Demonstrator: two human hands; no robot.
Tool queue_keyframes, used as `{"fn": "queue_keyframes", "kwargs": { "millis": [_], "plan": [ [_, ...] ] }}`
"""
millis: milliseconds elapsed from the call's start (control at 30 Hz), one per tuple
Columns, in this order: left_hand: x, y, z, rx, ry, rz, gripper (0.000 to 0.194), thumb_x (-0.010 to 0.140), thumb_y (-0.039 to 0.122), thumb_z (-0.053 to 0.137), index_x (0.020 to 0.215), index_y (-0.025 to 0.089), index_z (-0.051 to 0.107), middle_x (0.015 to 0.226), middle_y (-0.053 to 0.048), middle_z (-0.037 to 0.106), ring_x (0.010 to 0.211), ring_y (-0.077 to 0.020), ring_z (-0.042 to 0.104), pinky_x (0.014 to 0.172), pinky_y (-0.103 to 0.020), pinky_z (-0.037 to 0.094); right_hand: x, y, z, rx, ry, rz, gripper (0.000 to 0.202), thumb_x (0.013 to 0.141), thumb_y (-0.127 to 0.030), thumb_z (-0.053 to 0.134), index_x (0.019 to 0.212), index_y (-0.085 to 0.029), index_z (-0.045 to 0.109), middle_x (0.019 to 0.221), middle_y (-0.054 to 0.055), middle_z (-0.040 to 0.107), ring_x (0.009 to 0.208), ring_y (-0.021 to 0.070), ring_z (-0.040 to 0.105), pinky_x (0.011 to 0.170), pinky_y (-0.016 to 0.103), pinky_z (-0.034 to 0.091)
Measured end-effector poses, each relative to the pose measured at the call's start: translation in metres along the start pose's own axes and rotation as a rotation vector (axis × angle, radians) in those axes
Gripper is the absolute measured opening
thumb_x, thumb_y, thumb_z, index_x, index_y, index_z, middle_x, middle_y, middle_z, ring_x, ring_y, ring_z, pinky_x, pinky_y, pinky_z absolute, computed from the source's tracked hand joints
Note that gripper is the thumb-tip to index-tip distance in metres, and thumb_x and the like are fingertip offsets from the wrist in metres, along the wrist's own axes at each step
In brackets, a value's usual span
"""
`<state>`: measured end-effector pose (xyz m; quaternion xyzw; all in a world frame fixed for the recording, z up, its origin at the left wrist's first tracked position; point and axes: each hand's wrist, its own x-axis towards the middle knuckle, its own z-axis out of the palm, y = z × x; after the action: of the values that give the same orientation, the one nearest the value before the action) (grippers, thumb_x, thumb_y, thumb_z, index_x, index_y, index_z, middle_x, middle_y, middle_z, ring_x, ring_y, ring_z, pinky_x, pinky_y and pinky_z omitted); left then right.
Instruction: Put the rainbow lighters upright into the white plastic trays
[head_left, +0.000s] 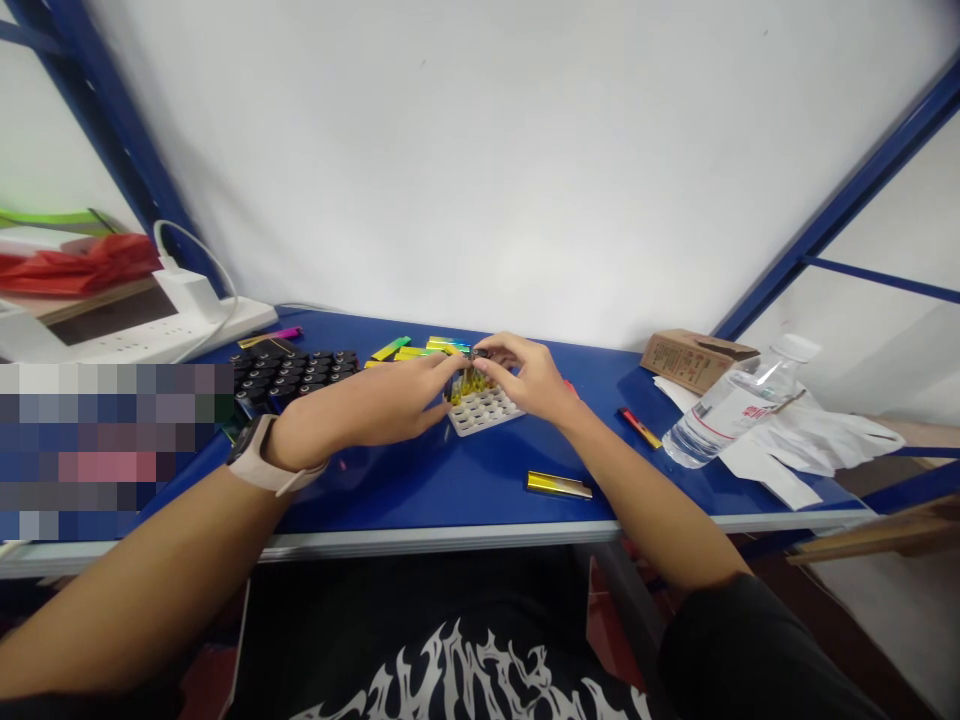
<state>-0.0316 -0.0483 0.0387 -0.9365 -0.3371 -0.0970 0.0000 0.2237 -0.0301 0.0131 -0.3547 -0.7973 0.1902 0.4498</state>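
A white tray point(487, 412) with rows of round holes lies on the blue table, and small clear-yellow pieces point(466, 385) stand at its far side. Above these my right hand point(529, 375) is closed, thumb and fingers pinching a small dark piece point(480, 354) whose kind I cannot make out. My left hand point(390, 395), a pale-strapped watch on its wrist, reaches in from the left; its fingers are closed near the same spot. What lies between them is mostly hidden. Shiny yellow and green metallic casings point(409, 352) lie just behind the left hand.
Several black cylinders point(289, 375) stand grouped at left, near a white power strip point(247, 315). A yellow casing point(559, 485) lies near the front edge, a red one point(639, 428) further right. A water bottle point(739, 410), cardboard box point(694, 360) and white paper point(817, 440) occupy the right.
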Motion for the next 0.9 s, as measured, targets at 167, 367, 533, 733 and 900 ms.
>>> {"fn": "queue_keyframes", "kwargs": {
  "millis": [167,367,533,733,900],
  "plan": [
    [0.001,0.001,-0.002,-0.033,-0.002,-0.011,0.054,0.106,0.039,0.048,0.155,0.017,0.054,0.160,-0.024,0.066,0.138,-0.0420,0.072,0.112,-0.057,0.058,-0.001,0.004,-0.003,0.039,-0.059,0.035,0.018,0.103,-0.038,0.074,0.112,-0.023,0.073,0.102,0.007,0.079,0.089,0.0231,0.077,0.086,0.043,0.064],
    [0.001,0.003,-0.003,-0.038,0.009,-0.005,0.053,0.108,0.039,0.047,0.156,0.017,0.050,0.158,-0.023,0.067,0.139,-0.0393,0.071,0.113,-0.051,0.056,0.000,0.007,-0.003,-0.005,-0.068,-0.004,0.017,0.099,-0.036,0.077,0.108,-0.022,0.074,0.100,0.006,0.077,0.088,0.0222,0.075,0.086,0.042,0.063],
    [0.000,0.002,-0.002,-0.041,0.024,0.017,0.058,0.109,0.039,0.046,0.164,0.018,0.043,0.160,-0.023,0.066,0.133,-0.0400,0.075,0.107,-0.052,0.058,0.000,0.010,-0.004,-0.012,-0.075,-0.018,0.016,0.100,-0.034,0.076,0.109,-0.022,0.071,0.096,0.005,0.076,0.084,0.0212,0.074,0.083,0.040,0.063],
    [0.001,0.004,-0.004,-0.034,0.012,0.021,0.058,0.109,0.038,0.045,0.162,0.017,0.045,0.160,-0.024,0.067,0.137,-0.0400,0.073,0.108,-0.052,0.058,0.001,0.008,-0.009,-0.125,-0.102,-0.112,0.008,0.103,-0.031,0.073,0.103,-0.023,0.070,0.095,0.005,0.075,0.086,0.0225,0.073,0.085,0.042,0.061],
    [0.001,0.001,-0.002,-0.031,0.010,0.015,0.047,0.108,0.040,0.046,0.149,0.017,0.053,0.154,-0.025,0.069,0.134,-0.0401,0.074,0.107,-0.053,0.059,0.002,0.004,-0.012,-0.176,-0.132,-0.141,0.004,0.104,-0.028,0.071,0.102,-0.024,0.070,0.098,0.006,0.075,0.091,0.0240,0.072,0.087,0.042,0.060]
  ]
}}
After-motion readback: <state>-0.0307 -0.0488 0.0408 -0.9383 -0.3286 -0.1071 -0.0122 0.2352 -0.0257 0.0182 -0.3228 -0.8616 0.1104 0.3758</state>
